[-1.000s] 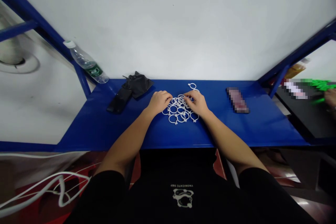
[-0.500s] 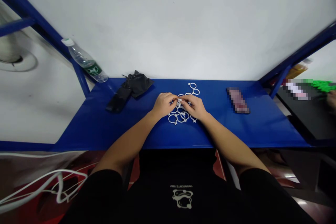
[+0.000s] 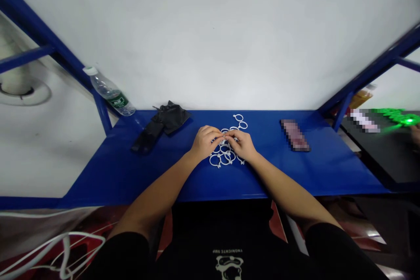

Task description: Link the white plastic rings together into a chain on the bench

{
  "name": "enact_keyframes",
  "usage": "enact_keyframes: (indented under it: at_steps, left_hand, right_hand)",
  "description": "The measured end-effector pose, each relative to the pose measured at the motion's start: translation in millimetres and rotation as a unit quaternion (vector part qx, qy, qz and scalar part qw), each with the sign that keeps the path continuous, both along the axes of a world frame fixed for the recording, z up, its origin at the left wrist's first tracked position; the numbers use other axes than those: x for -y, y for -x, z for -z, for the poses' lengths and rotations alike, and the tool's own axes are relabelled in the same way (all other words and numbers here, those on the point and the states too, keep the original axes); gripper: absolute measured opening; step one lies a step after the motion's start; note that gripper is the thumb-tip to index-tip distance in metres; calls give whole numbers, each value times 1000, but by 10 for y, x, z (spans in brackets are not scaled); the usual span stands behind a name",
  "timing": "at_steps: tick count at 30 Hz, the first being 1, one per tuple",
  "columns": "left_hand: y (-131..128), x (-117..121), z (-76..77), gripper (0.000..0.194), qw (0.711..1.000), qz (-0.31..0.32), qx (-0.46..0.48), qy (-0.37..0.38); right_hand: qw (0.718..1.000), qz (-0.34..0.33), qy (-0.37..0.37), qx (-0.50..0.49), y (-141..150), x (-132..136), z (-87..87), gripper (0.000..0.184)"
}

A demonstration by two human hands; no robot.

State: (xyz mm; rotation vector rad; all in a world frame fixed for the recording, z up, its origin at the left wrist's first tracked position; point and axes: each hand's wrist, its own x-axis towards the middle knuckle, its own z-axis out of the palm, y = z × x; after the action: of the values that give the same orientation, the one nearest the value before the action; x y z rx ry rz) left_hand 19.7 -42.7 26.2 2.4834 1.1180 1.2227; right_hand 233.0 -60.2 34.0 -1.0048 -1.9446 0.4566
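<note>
Several white plastic rings (image 3: pixel 215 160) with small tabs on their rims lie in a cluster on the blue table (image 3: pixel 164 175). They reach from under my hands toward the back, where one ring (image 3: pixel 243 125) sits apart from my fingers. Above the cluster my left hand (image 3: pixel 206 142) is closed, thumb and fingers pinching at a white ring part. My right hand (image 3: pixel 242 143) meets it fingertip to fingertip, pinching at the same spot. My fingers cover most of the piece between them, and some rings below are partly hidden.
A clear bottle (image 3: pixel 111 94) with a green label leans at the back left. Beside it lie a black pouch (image 3: pixel 171 118) and a dark object (image 3: pixel 146 137). A blurred-out phone (image 3: pixel 295 134) is on the right. Beyond the blue frame, a person's hand (image 3: pixel 416 134) is near green pieces (image 3: pixel 395 116).
The view has tilted up slightly, so the table sits lower in the picture. My fingertips have come closer together over the rings. A bright green light now shows among the green pieces.
</note>
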Motion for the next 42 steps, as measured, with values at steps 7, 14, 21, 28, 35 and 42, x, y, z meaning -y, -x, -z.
enact_keyframes:
  at_steps: [7,14,21,28,35,42]
  left_hand:
    - [9,-39,39,23,1000,-5,3,-4]
    - [30,-129,172,23,994,-10,-95,59]
    - [58,-128,147,23,989,-10,-116,96]
    - [48,-91,101,27,986,20,-139,84]
    - [43,-90,107,16,988,23,-131,74]
    - [29,-80,73,14,996,3,-74,40]
  right_hand:
    - [998,45,-30,12,-96,-81,-16,26]
    - [966,250,-69,17,-510,-409,7,26]
    - [971,238,-6,40,-480,-501,155,23]
    - [994,82,-35,67,-252,-273,57,18]
    - [989,-8,-19,143,-170,-232,83,16]
    - [996,43,-39,69,-193,-209,36,25]
